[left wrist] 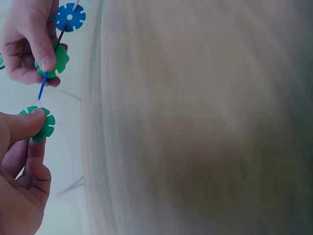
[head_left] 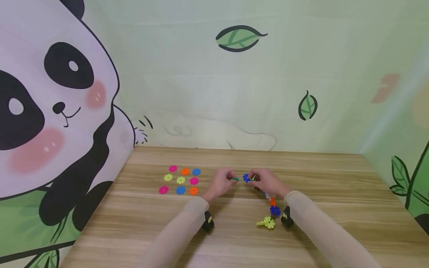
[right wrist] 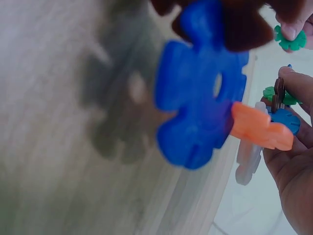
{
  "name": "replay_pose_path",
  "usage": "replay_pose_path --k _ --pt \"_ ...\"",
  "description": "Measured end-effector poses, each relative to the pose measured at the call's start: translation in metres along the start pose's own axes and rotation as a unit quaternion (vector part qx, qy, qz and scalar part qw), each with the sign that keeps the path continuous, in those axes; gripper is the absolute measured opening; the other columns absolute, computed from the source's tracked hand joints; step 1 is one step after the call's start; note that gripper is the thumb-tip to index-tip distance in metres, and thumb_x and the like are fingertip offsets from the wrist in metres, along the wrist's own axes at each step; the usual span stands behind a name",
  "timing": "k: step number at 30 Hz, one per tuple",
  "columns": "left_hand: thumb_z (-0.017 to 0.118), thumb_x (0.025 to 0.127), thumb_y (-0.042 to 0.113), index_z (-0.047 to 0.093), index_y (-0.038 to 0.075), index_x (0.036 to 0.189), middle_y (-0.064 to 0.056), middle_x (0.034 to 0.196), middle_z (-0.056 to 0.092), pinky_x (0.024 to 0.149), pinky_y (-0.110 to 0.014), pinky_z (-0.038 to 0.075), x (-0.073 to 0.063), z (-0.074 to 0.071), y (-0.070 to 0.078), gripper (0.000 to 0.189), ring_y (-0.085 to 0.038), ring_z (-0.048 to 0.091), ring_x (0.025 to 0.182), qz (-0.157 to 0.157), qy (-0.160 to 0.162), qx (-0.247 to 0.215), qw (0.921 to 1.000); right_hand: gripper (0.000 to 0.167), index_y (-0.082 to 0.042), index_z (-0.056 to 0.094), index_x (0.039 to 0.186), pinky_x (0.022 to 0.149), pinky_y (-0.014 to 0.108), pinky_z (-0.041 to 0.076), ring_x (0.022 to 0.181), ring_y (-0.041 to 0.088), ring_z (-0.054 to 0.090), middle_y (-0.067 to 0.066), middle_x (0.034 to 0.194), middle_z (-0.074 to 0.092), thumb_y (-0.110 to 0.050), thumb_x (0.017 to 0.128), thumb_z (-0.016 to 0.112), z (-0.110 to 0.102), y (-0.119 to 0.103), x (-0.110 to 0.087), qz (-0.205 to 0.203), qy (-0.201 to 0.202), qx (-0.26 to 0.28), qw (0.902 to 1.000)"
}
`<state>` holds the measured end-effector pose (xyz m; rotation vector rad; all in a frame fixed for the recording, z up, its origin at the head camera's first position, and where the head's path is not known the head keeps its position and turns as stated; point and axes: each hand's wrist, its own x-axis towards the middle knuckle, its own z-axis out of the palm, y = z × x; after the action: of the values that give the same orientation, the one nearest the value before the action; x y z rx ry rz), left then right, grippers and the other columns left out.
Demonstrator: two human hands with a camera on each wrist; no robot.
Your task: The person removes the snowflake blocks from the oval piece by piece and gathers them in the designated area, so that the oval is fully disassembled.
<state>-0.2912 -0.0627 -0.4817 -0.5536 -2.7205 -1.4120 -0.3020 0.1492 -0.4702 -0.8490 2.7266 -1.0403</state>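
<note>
My left hand (head_left: 218, 183) pinches a green snowflake disc (left wrist: 49, 125) between thumb and fingers. Just across from it, my right hand (head_left: 269, 181) grips another green disc (left wrist: 60, 59) at the end of a chain of interlocked snowflake discs. A dark blue disc (head_left: 246, 178), edge-on in the left wrist view, sticks out of that chain end towards the left hand. A narrow gap separates it from the left hand's disc. From the right hand the chain runs towards me through an orange disc (right wrist: 263, 128) and a blue disc (right wrist: 200, 93) to a yellow disc (head_left: 269, 222).
Several loose discs in pink, orange, blue and yellow-green lie in rows on the wooden table (head_left: 151, 230), left of my hands; one is a blue disc (head_left: 180, 190). Behind the table's far edge hangs a pale green backdrop (head_left: 187, 82) with a painted panda.
</note>
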Motion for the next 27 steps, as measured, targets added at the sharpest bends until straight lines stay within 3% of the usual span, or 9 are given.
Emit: replay_pose_path --k 6,15,20,27 --pt "0.070 0.082 -0.001 0.063 0.005 0.083 -0.007 0.082 0.064 0.066 -0.024 0.050 -0.003 -0.012 -0.010 0.009 -0.015 0.058 0.075 0.008 -0.003 -0.008 0.9999 0.008 -0.013 0.063 0.091 0.065 0.027 0.050 0.075 0.012 0.058 -0.004 0.087 0.063 -0.012 0.087 0.069 -0.001 -0.001 -0.001 0.005 -0.001 -0.002 1.0000" --pt "0.069 0.085 0.005 0.060 0.005 0.084 -0.004 0.080 0.062 0.067 -0.025 0.048 -0.013 -0.036 -0.022 0.009 -0.014 0.055 0.073 0.007 -0.002 0.016 0.9998 0.008 -0.013 0.063 0.092 0.064 0.026 0.050 0.075 0.012 0.058 -0.004 0.087 0.063 -0.012 0.087 0.069 -0.002 -0.004 -0.004 0.004 -0.002 0.000 1.0000" --pt "0.069 0.086 0.007 0.060 0.005 0.087 -0.004 0.080 0.063 0.065 -0.026 0.049 -0.017 -0.046 -0.028 0.010 -0.015 0.056 0.072 -0.018 0.011 0.042 0.9989 0.008 -0.012 0.063 0.092 0.063 0.027 0.050 0.075 0.012 0.057 -0.002 0.087 0.063 -0.011 0.087 0.069 -0.002 -0.007 -0.005 0.006 0.001 0.001 1.0000" --pt "0.067 0.088 0.009 0.057 0.003 0.110 -0.006 0.087 0.062 0.066 -0.029 0.050 -0.016 -0.055 -0.036 0.024 -0.017 0.057 0.076 -0.060 0.009 0.049 0.9970 0.008 -0.013 0.063 0.093 0.063 0.026 0.050 0.075 0.011 0.057 -0.005 0.087 0.062 -0.013 0.087 0.069 0.000 -0.004 -0.004 -0.003 0.003 -0.010 0.9999"
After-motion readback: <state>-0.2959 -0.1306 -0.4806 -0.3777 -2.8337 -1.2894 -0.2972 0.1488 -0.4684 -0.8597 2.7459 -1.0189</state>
